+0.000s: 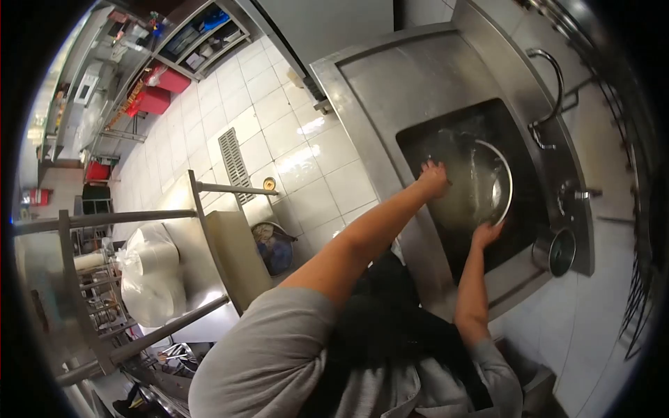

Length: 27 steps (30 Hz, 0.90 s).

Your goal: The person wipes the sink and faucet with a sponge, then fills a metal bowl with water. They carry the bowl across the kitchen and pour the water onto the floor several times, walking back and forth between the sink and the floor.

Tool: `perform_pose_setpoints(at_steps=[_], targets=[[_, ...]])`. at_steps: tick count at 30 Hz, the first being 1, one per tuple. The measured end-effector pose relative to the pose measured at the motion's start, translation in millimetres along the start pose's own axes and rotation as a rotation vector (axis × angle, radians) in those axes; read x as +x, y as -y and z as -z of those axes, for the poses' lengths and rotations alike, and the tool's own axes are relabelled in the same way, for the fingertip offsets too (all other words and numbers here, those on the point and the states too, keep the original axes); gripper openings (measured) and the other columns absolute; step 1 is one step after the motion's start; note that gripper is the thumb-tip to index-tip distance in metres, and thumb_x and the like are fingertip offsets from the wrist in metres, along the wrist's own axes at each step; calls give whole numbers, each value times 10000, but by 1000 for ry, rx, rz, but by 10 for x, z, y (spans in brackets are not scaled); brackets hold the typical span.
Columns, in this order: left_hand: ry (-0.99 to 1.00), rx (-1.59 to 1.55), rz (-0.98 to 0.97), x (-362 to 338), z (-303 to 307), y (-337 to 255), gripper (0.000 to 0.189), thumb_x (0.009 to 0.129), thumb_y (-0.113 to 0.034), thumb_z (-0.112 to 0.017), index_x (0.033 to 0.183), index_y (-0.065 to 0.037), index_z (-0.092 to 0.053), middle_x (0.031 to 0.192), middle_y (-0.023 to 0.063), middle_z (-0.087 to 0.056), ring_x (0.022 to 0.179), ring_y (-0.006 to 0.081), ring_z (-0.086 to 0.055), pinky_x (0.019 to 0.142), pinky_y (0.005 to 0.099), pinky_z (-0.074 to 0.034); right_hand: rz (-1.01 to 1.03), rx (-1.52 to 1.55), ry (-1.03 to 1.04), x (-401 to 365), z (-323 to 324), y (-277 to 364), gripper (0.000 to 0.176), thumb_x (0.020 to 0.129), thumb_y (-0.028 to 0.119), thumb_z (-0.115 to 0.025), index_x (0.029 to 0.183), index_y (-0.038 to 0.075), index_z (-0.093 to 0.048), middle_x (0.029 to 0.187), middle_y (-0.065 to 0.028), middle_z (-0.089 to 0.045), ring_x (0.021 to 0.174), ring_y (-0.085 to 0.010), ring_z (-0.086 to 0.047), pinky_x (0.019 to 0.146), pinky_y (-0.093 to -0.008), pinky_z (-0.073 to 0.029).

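A large round metal bowl sits in the sink basin, its bright curved rim showing on the far side. Cloudy liquid blurs its inside and near edge. My right hand is closed on the rim at the lower right, thumb and fingers around the edge. My left hand is at the opposite, left side of the bowl, with its fingers bent downward. Whatever those fingers hold is too small and blurred to make out.
A curved tap and a second tap fitting stand along the sink's back. A metal container is at the basin's right corner. To the left are a shelf rack with a plastic-wrapped bundle, a bin and a floor drain.
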<state>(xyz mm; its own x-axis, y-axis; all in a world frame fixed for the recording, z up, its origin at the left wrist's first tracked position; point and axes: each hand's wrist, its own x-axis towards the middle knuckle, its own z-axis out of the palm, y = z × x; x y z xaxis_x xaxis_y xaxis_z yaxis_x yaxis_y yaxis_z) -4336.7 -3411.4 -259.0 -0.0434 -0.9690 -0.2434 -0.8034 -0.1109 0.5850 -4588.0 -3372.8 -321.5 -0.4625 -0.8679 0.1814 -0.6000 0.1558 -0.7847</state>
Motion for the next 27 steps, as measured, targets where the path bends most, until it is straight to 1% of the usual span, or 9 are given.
perform_pose_setpoints(at_steps=[4, 6, 7, 9, 15, 20, 22, 24, 27], targets=[[328, 165, 201, 465, -13, 233, 529, 813, -271, -573, 1252, 21, -536, 1309, 269, -472, 1200, 415, -465, 997, 431, -413, -201, -44, -51, -7, -130, -459, 511, 839, 37, -479, 1337, -55, -410, 1331, -259, -479, 1193, -402, -493, 1010, -417, -377], [550, 177, 120, 834, -259, 627, 417, 811, -260, -550, 1157, -43, -636, 1261, 197, -563, 1168, 316, -546, 943, 416, -461, -402, 373, 113, -1, -156, -603, 500, 844, 23, -483, 1336, -25, -412, 1304, -204, -511, 1137, -340, -531, 976, -396, -401], [553, 181, 108, 856, -151, 611, 417, 811, -260, -550, 1157, -43, -636, 1261, 197, -563, 1168, 316, -546, 943, 416, -461, -403, 373, 100, -52, -215, -827, 500, 844, 23, -483, 1336, -25, -412, 1304, -204, -511, 1137, -340, -531, 976, -396, -401], [492, -41, 267, 806, 129, 473, 351, 804, -270, -558, 1068, -76, -686, 1142, 154, -645, 1081, 266, -617, 885, 413, -496, -788, 664, 184, -118, -291, -1299, 512, 835, 9, -505, 1338, 9, -412, 1246, -148, -539, 1072, -271, -540, 934, -381, -421], [483, -57, 157, 1317, -392, 967, 359, 799, -280, -571, 1046, -43, -680, 1092, 167, -657, 1032, 285, -631, 852, 416, -503, -910, 781, 225, -182, -5, -915, 547, 807, -5, -536, 1340, 37, -418, 1193, -103, -557, 1035, -230, -535, 912, -359, -429], [217, -180, -54, 1265, -301, 1000, 371, 795, -289, -581, 1028, -16, -674, 1050, 177, -666, 991, 300, -643, 824, 418, -508, -433, 606, 201, -118, 495, -100, 571, 748, -32, -534, 1311, 2, -450, 1148, -78, -587, 1011, -217, -552, 890, -347, -444], [154, -236, -3, 981, 226, 711, 354, 787, -256, -588, 1012, 4, -670, 1000, 195, -673, 960, 295, -653, 807, 416, -512, -391, 577, 250, 66, 707, -48, 537, 741, 24, -543, 1274, -12, -490, 1179, -88, -581, 1015, -193, -551, 880, -319, -441], [98, -661, 166, 717, 636, 535, 285, 747, -162, -598, 945, 31, -666, 884, 225, -668, 879, 289, -667, 747, 418, -516, -271, 558, 262, 200, 897, 659, 549, 757, 37, -532, 1300, -20, -471, 1190, -97, -573, 1033, -204, -534, 913, -318, -410], [120, -767, 133, 313, 1392, 361, 231, 716, -97, -579, 870, 59, -653, 742, 173, -638, 772, 269, -658, 676, 399, -511, -217, 538, 434, 451, 1214, 1015, 556, 786, 55, -532, 1333, 1, -442, 1260, -106, -546, 1125, -208, -515, 974, -323, -377]])
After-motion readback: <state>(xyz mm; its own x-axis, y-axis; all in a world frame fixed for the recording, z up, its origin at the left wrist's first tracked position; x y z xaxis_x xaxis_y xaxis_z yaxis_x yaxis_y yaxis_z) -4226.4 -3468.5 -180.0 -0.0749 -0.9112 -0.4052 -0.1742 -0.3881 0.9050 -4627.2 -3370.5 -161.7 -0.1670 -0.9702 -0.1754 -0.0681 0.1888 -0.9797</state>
